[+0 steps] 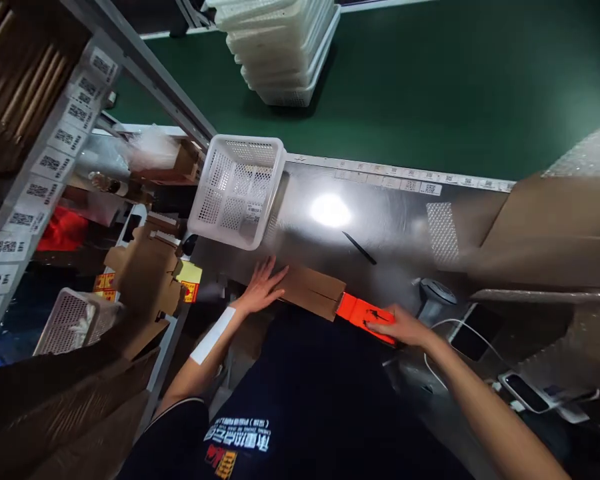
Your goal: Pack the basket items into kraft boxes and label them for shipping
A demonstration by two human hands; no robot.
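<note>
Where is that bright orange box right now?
The orange box lies at the near edge of the steel table, right of centre in the head view, under the right hand; its left end meets the cardboard box under the left hand.

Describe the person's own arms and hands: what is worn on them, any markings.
The left hand and right hand are bare: no gloves or watch visible. A white rectangular strip lies across the left forearm. A dark short sleeve with a thin pale edge covers the left upper arm. The right arm shows no sleeve.
</note>
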